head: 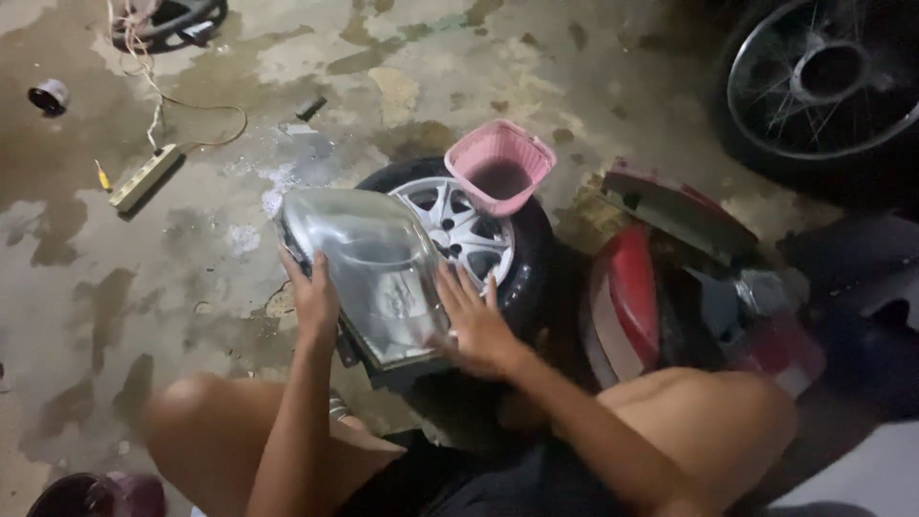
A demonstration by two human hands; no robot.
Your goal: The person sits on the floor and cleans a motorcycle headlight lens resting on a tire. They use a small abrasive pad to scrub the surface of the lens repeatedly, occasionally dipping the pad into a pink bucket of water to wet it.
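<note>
Behind the hands lies a wheel (479, 235) with a pink basket (500, 165) on it. Against it leans the headlight (369, 268), lens looking cloudy; left hand (314, 299) grips its edge, right hand (476, 325) rests open-flat on the lens.

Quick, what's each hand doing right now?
Left hand: closed around the left edge of the clear headlight, gripping it.
Right hand: open, fingers spread, flat against the headlight's right side.
</note>
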